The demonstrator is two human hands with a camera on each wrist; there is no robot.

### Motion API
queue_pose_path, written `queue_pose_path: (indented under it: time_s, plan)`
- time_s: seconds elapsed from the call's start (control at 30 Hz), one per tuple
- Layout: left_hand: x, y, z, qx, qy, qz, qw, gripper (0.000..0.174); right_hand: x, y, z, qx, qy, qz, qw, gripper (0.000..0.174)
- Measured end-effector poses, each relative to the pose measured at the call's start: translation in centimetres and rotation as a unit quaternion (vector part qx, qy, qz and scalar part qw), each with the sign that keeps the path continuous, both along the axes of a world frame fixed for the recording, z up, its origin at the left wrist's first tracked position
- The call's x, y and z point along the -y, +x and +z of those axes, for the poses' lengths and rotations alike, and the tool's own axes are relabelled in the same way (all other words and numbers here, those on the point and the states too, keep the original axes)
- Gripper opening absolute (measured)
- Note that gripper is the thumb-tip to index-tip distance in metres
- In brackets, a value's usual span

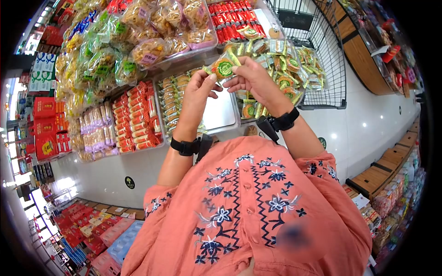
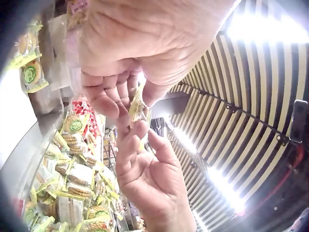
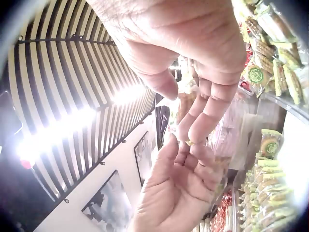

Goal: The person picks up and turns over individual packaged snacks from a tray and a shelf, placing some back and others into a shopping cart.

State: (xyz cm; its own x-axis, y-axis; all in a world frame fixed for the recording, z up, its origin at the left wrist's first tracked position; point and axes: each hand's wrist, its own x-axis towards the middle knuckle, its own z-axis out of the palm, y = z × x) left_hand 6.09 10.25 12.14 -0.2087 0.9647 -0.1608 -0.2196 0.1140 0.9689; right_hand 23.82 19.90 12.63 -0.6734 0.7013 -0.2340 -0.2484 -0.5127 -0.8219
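Observation:
Both hands hold a small wrapped biscuit packet (image 1: 224,68) with a round green label, raised over the snack bins. My left hand (image 1: 198,93) pinches its left end between thumb and fingers. At the opposite end, my right hand (image 1: 256,82) grips the wrapper with thumb and forefinger, the other fingers loosely bent. In the left wrist view the yellowish wrapper (image 2: 137,107) appears edge-on between the fingertips. Below the hands is a bin with rows of similar packets (image 1: 171,99) and a bare pale bottom (image 1: 220,110). Heaped packets of the same look (image 1: 286,69) lie to the right.
Bagged snacks (image 1: 103,60) pile up at the left, above red-wrapped rolls (image 1: 136,117). Red packets (image 1: 235,20) fill a bin at the back. A wire shopping cart (image 1: 322,60) stands right of the bins, with a wooden counter (image 1: 368,60) beyond it.

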Motion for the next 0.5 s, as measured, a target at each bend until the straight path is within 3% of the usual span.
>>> queue_pose_path:
  time_s: [0.5]
  plan:
    - [1.5, -1.9, 0.8, -0.006, -0.008, 0.050, 0.999, 0.026, 0.3, -1.6, -0.1, -0.019, 0.016, 0.040, 0.999, 0.029]
